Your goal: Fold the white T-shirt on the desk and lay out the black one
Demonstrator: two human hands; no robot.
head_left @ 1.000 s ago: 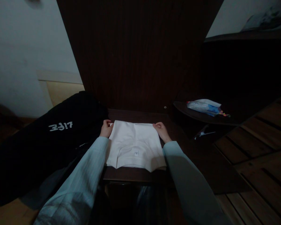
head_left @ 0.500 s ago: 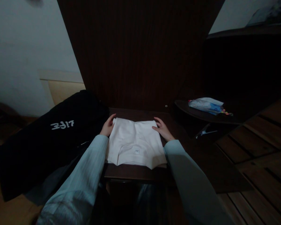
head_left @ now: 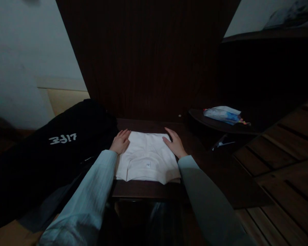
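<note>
A folded white shirt [head_left: 150,150] lies flat on the dark wooden tabletop [head_left: 143,189], its collar and small neck label facing me. My left hand [head_left: 120,141] rests on its far left corner, palm down with the fingers stretched out. On the opposite side, my right hand [head_left: 175,142] is at the far right corner, thumb over the cloth and fingers extended along the edge. Neither hand is closed on the shirt.
Black clothing with white lettering [head_left: 64,139] is heaped at the left. To the right, a blue-and-white plastic packet [head_left: 223,114] sits on a low curved shelf [head_left: 202,120]. A tall dark wooden panel [head_left: 149,61] rises behind the tabletop.
My left hand has moved from the shirt's left edge onto its top, flattening there. The right hand's fingers have spread a little at the corner. The whole view has shifted slightly.
</note>
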